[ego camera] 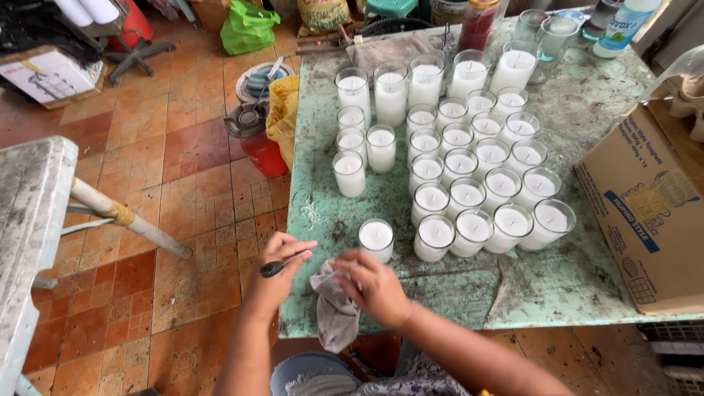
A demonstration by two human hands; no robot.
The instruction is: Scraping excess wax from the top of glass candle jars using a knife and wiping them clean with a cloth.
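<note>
My left hand (277, 273) holds a small dark-handled tool (282, 265) at the front left edge of the worn green table (587, 279). My right hand (374, 286) grips a grey rag (334, 312) that hangs over the table edge and touches the tool's tip. Just beyond my hands stands a single glass candle of white wax (376, 238). Behind it, several more white glass candles (469, 183) stand in rows across the table.
A brown cardboard box (649, 213) lies at the table's right side. Empty glasses (546, 33) and a bottle (620, 26) stand at the far end. On the tiled floor to the left are a red canister (257, 143), a yellow bag (282, 114) and a grey bench (33, 220).
</note>
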